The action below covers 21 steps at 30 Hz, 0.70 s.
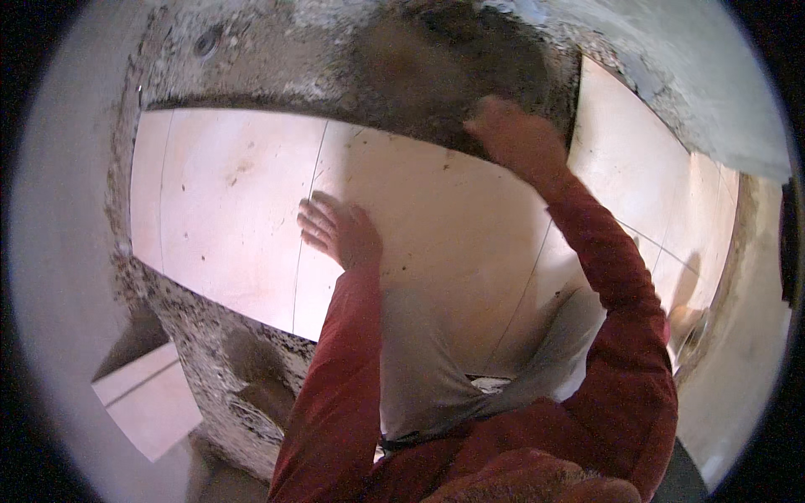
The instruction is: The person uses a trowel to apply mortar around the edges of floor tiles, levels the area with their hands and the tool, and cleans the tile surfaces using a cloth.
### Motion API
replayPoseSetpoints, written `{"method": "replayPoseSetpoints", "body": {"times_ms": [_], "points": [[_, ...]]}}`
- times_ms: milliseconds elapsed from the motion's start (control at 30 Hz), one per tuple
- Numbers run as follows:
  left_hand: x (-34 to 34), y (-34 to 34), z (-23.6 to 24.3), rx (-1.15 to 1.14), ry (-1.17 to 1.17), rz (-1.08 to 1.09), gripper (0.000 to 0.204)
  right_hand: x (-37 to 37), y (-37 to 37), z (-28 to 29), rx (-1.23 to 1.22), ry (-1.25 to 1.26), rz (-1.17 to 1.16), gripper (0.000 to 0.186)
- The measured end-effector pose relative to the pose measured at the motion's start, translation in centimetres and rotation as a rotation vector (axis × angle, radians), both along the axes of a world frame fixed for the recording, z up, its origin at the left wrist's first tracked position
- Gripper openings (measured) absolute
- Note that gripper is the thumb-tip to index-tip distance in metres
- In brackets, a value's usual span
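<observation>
My left hand (340, 230) lies flat on the pale floor tiles (243, 184) with its fingers spread, close to a joint line between two of them. It holds nothing. Farther forward and to the right, my right hand (520, 147) is over the far edge of the tile row, beside the dark, rough bed of loose mortar or sand (419, 59). Its fingers look curled together and are slightly blurred. What they hold, if anything, is hidden.
More pale tiles (625, 142) run along the right side. Grey walls (713, 75) curve round the area. A loose tile piece (155, 398) leans or lies at the lower left, past rough ground (201, 323). A round pipe opening (208, 42) sits at the far left.
</observation>
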<state>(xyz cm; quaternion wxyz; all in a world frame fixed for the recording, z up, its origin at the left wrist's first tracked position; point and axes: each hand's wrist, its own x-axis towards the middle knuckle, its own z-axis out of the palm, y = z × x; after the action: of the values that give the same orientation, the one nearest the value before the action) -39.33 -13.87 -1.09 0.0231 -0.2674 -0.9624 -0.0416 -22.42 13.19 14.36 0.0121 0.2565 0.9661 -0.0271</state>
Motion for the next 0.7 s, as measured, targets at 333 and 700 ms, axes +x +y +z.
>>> {"method": "replayPoseSetpoints", "body": {"times_ms": [333, 700], "points": [[-0.2, -0.4, -0.2, -0.017, 0.007, -0.025, 0.079, -4.2, 7.8, -6.9, -0.067, -0.005, -0.223, 0.04], [-0.6, -0.5, -0.1, 0.075, 0.02, -0.027, 0.073, -1.9, 17.5, -7.1, 0.114, -0.219, -0.367, 0.039]]}}
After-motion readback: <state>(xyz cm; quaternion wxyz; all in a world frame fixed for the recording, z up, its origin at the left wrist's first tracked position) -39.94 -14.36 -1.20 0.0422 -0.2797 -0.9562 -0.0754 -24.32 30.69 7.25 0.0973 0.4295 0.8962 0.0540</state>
